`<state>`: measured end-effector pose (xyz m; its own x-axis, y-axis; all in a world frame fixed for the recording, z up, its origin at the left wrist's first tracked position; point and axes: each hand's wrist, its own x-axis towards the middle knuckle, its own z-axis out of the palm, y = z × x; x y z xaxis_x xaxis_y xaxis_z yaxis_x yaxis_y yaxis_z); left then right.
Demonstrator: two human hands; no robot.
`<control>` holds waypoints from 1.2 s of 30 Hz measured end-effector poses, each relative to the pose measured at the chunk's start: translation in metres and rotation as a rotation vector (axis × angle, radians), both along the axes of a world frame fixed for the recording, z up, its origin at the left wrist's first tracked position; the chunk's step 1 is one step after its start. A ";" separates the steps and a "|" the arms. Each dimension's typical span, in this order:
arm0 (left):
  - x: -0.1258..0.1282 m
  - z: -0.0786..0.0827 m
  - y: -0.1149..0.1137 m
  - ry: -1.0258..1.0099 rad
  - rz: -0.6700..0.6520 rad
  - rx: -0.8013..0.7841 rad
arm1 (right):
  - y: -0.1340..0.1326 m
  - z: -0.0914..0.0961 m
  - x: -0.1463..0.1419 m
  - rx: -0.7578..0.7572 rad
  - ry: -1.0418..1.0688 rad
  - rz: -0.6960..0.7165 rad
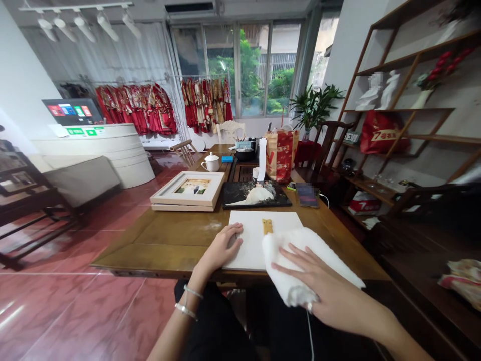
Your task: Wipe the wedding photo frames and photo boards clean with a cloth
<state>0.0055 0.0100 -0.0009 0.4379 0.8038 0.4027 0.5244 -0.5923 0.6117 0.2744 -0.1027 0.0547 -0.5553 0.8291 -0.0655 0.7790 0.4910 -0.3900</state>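
A flat white board (246, 245) lies at the near edge of the wooden table. My left hand (225, 245) rests on its left edge, fingers together and stretched out. Over the board's right side spreads a thick white cloth (326, 250), hanging a little past the table's edge. My right hand (304, 268), with a ring on one finger, presses flat on this cloth with its fingers apart; the thumb is hard to see. A small tan piece with notched ends (267, 225) sits on the board, its lower end by the cloth.
Beyond the board lie stacked picture frames (188, 190) and a dark panel with a white raised shape (257, 194). A phone (307, 194) with a cable, a red and tan paper bag (280, 155) and a white lidded cup (211, 162) stand farther back. Dark chair (424, 225) at right.
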 end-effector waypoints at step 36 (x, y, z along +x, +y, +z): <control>-0.002 0.002 0.000 0.001 -0.005 -0.008 | 0.078 -0.005 0.040 -0.008 0.109 -0.117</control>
